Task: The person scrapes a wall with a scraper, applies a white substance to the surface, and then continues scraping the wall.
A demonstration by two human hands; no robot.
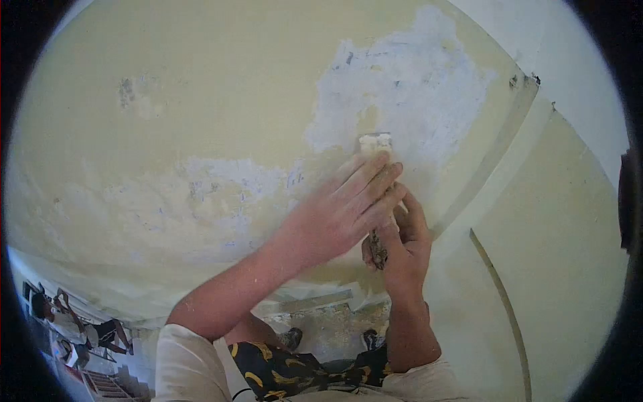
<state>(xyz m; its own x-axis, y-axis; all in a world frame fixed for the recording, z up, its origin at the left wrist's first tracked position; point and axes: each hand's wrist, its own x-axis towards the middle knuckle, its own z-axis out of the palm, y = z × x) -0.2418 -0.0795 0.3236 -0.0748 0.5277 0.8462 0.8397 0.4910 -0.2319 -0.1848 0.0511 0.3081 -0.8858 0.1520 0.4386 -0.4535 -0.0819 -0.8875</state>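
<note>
Head view: a scraper [375,141] is at the yellowish wall [228,80], its blade over the lower part of a whitish patch [415,87]. Its long axis runs nearly straight up the frame, blade end pointing up, handle end down toward the person and leaning slightly right. The right hand [405,244] is clamped around the handle; the left hand [341,204] lies across the tool just below the blade, fingers together, though whether they grip cannot be told. Farther out, a seated person [70,328] shows at lower left.
</note>
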